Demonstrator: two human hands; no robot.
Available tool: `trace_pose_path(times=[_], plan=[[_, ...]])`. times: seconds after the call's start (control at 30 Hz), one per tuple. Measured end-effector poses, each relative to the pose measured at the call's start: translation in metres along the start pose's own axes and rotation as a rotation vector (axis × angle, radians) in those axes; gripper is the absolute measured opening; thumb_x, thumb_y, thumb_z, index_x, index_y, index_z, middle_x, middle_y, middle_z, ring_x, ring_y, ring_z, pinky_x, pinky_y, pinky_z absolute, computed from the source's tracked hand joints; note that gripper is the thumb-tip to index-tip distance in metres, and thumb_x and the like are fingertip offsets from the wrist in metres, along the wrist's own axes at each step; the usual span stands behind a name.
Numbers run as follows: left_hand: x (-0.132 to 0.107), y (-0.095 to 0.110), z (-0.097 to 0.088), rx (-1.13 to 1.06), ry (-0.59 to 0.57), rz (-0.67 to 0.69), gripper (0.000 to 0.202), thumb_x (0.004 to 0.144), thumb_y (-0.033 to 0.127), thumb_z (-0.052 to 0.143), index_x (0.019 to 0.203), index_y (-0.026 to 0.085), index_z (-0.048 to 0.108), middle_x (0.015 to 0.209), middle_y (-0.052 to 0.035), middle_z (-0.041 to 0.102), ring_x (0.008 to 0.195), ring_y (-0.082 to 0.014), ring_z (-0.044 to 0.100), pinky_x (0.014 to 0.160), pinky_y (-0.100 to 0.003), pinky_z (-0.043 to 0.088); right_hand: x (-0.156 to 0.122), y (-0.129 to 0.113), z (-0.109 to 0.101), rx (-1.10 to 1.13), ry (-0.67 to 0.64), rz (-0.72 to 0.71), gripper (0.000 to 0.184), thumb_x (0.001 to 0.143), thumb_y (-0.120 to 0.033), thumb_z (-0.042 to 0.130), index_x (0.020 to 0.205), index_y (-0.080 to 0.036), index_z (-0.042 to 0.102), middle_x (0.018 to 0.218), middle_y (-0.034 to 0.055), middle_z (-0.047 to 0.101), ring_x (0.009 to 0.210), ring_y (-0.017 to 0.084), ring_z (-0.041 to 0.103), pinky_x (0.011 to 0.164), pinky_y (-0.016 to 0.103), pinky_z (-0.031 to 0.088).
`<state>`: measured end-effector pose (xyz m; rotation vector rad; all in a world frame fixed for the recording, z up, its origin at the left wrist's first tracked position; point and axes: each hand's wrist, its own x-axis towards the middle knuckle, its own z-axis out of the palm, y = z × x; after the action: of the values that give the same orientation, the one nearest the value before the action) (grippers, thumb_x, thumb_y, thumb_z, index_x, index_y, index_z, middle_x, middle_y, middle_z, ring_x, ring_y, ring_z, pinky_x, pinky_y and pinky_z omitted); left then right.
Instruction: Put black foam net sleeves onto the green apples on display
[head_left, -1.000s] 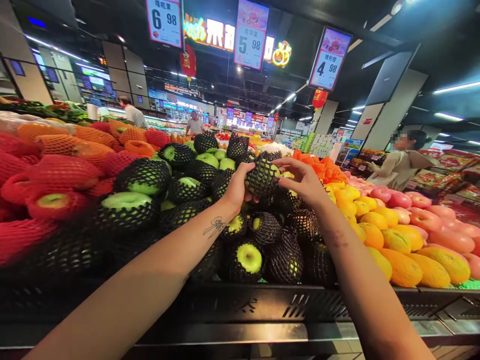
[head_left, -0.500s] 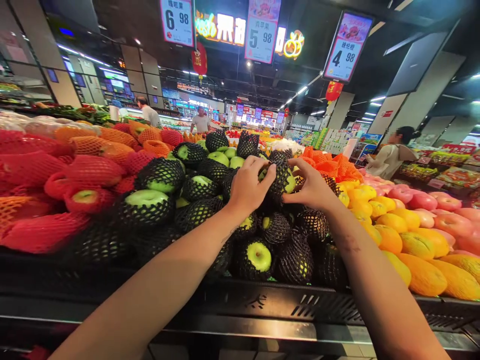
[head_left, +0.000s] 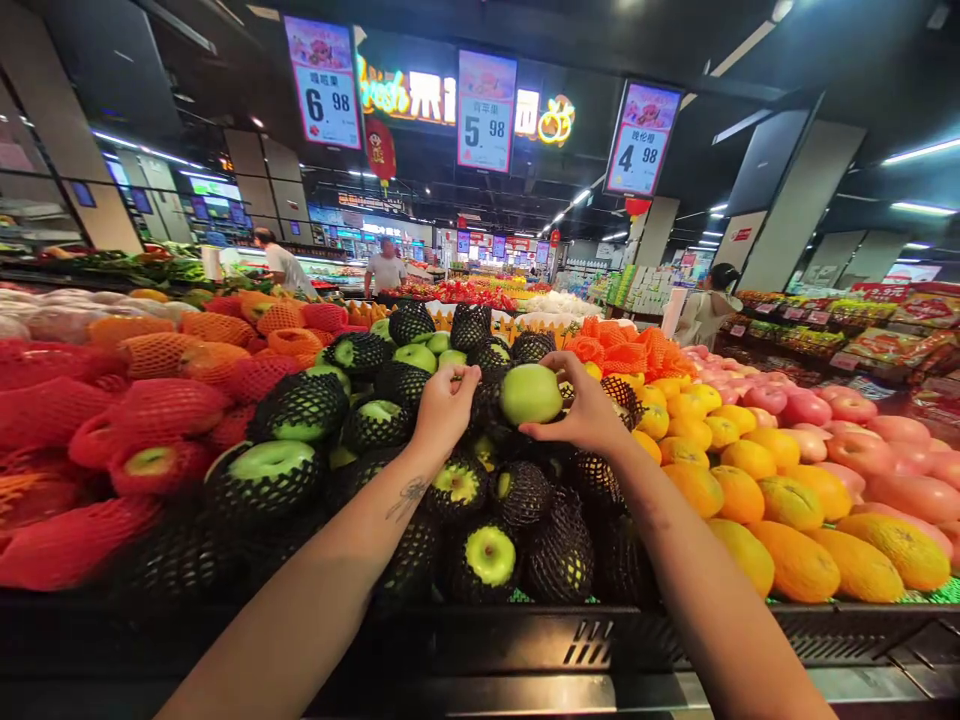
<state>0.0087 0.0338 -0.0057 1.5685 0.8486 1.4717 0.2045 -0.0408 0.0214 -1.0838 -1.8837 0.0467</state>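
Observation:
A bare green apple (head_left: 531, 394) is in my right hand (head_left: 581, 405), with thumb and fingers curved around its right side. Just left of it, my left hand (head_left: 448, 400) is pinched closed at the edge of a black foam net (head_left: 489, 402). The net lies against the apple's left side, and part of it is hidden behind the hand and fruit. Beneath both hands are several green apples in black foam nets, among them one with its top showing (head_left: 490, 556) near the front.
Apples in red and orange nets (head_left: 169, 410) are heaped on the left. Oranges (head_left: 795, 560) and pink apples (head_left: 907, 485) lie to the right. A black crate edge (head_left: 525, 645) runs along the front. Price signs (head_left: 486, 110) hang above, and several people stand farther off.
The apple between my hands has come out of its black net and shows bare green skin. My left hand has drawn away to the left of it. The view has shifted slightly.

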Motion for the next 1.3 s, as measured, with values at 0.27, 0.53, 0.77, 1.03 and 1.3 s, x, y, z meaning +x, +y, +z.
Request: trace_pose_path(times=[0.27, 0.53, 0.77, 1.03, 1.3], plan=[[-0.012, 0.011, -0.001, 0.462, -0.153, 0.569, 0.063, 0.080, 0.006, 0.048, 0.141, 0.021, 0.043, 0.144, -0.0133, 0.048, 0.134, -0.0244, 0.048, 0.109, -0.042, 0.048, 0.002, 0.003, -0.003, -0.045, 0.167, -0.113, 0.101, 0.060, -0.046, 0.091, 0.143, -0.029, 0.035, 0.138, 0.0136, 0.048, 0.123, 0.034, 0.051, 0.106, 0.055, 0.044], [-0.026, 0.018, -0.001, 0.652, -0.386, 0.566, 0.090, 0.079, 0.026, 0.071, 0.155, 0.028, 0.023, 0.158, -0.0149, 0.031, 0.145, -0.0361, 0.039, 0.116, -0.055, 0.042, 0.002, 0.003, 0.000, 0.039, 0.016, -0.157, 0.082, 0.060, -0.048, 0.092, 0.127, -0.025, 0.052, 0.125, 0.0110, 0.058, 0.118, 0.031, 0.056, 0.104, 0.050, 0.046], [-0.026, 0.015, 0.002, 0.620, -0.286, 0.635, 0.085, 0.072, 0.022, 0.074, 0.147, 0.026, 0.034, 0.145, -0.0102, 0.050, 0.134, -0.0309, 0.053, 0.111, -0.049, 0.049, 0.001, 0.003, 0.000, 0.215, -0.044, 0.052, 0.082, 0.061, -0.051, 0.090, 0.128, -0.025, 0.051, 0.133, 0.0111, 0.054, 0.122, 0.031, 0.053, 0.103, 0.048, 0.048], [-0.030, 0.012, 0.000, 0.709, -0.297, 0.721, 0.089, 0.072, 0.024, 0.077, 0.149, 0.033, 0.032, 0.146, -0.0081, 0.047, 0.130, -0.0308, 0.055, 0.105, -0.046, 0.053, 0.000, 0.012, 0.002, 0.677, -0.224, 0.309, 0.091, 0.059, -0.059, 0.087, 0.135, -0.027, 0.049, 0.136, 0.0090, 0.060, 0.121, 0.031, 0.060, 0.106, 0.049, 0.049], [-0.023, 0.013, 0.005, 0.455, -0.294, 0.531, 0.094, 0.075, 0.024, 0.080, 0.152, 0.030, 0.028, 0.139, -0.0113, 0.055, 0.122, -0.0268, 0.060, 0.100, -0.043, 0.055, 0.003, 0.015, 0.006, 0.355, 0.056, 0.408, 0.090, 0.049, -0.052, 0.092, 0.126, -0.022, 0.055, 0.124, 0.0096, 0.065, 0.117, 0.033, 0.060, 0.111, 0.051, 0.043]])
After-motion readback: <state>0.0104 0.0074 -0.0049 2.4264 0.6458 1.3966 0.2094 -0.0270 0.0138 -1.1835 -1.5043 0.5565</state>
